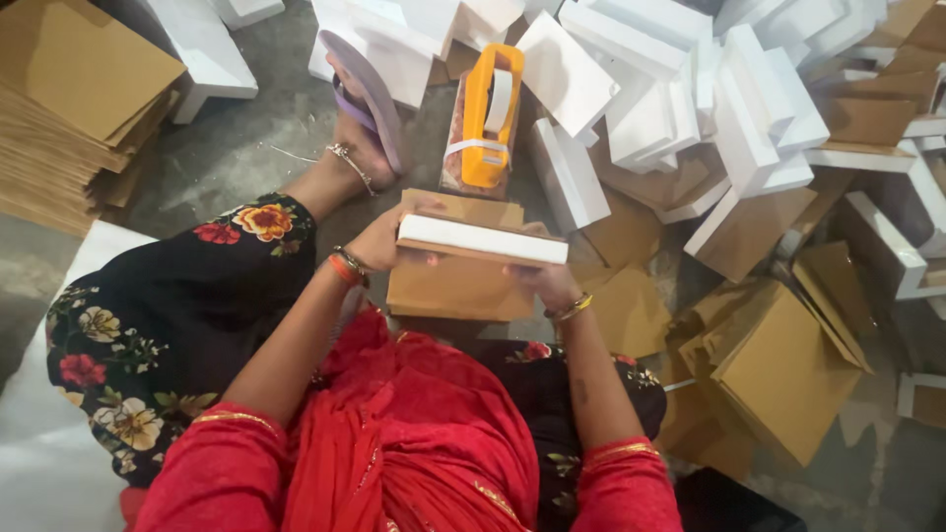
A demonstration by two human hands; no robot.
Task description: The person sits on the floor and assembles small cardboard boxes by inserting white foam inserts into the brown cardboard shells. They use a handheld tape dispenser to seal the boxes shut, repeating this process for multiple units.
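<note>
Two hands, left hand and right hand, each with a closed grip on one end, hold a white-edged cardboard box level above the lap, steadying it over a brown box.

Bare concrete floor open on the left, between cardboard sheet stack and raised foot. Straight ahead blocked: orange tape dispenser just beyond the held box. Right side crowded with white box parts and brown cardboard pieces, only narrow gaps between.
</note>
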